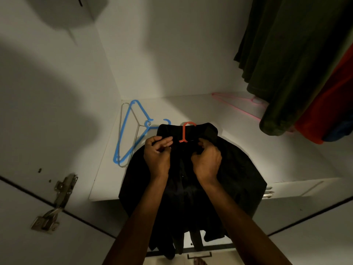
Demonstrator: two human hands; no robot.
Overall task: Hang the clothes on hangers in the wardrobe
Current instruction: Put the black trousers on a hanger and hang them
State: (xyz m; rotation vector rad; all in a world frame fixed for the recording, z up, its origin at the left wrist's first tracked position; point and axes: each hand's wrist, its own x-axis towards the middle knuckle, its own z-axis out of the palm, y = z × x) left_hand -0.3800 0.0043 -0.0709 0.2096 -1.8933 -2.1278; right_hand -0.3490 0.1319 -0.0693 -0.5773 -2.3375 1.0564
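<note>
I'm looking down into a dim white wardrobe: its back wall point(172, 54) and left side panel point(47, 92) meet in a corner, with soft grey shadows across both. A white shelf point(191, 109) runs below. A metal door hinge point(55, 203) sits on the lower left panel. Light falls brightest on the shelf's middle.
</note>
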